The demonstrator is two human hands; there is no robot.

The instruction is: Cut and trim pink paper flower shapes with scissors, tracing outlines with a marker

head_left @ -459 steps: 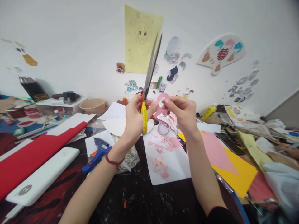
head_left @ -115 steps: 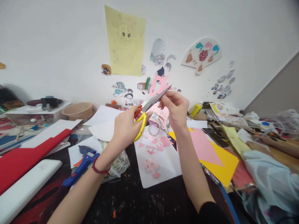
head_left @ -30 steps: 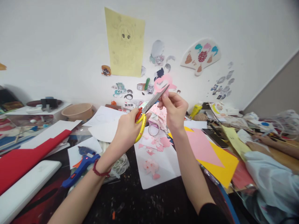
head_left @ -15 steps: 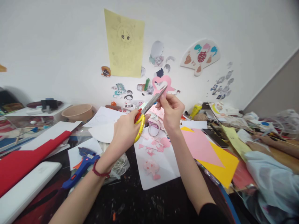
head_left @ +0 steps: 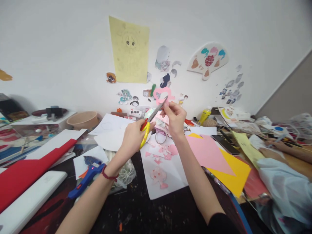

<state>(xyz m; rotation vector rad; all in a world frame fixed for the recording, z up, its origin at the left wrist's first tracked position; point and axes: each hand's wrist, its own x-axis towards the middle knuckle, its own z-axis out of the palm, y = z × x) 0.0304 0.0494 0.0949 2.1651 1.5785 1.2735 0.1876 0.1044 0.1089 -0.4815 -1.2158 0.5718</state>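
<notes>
My left hand (head_left: 133, 134) is closed round the yellow and red handles of a pair of scissors (head_left: 153, 114), whose blades point up and away to the right. In my right hand (head_left: 175, 117) a pink heart-shaped paper cutout (head_left: 158, 94) with an open middle is pinched between thumb and fingers. The blade tips lie at the cutout's lower right edge, close to my right fingertips. Below the hands, a white sheet (head_left: 168, 185) bears pink paper pieces (head_left: 158, 175) and a clear roll of tape (head_left: 161, 136).
A blue glue gun (head_left: 87, 175) lies left of my left forearm. Pink paper (head_left: 207, 152) and yellow paper (head_left: 239, 169) lie to the right. A pinkish bowl (head_left: 82, 119) stands at back left. At far right a co-worker's sleeve (head_left: 285, 182) rests near the table.
The heart cutout, with both hands, has shifted slightly left and down and turned a little. The scissor blades look closer together than before.
</notes>
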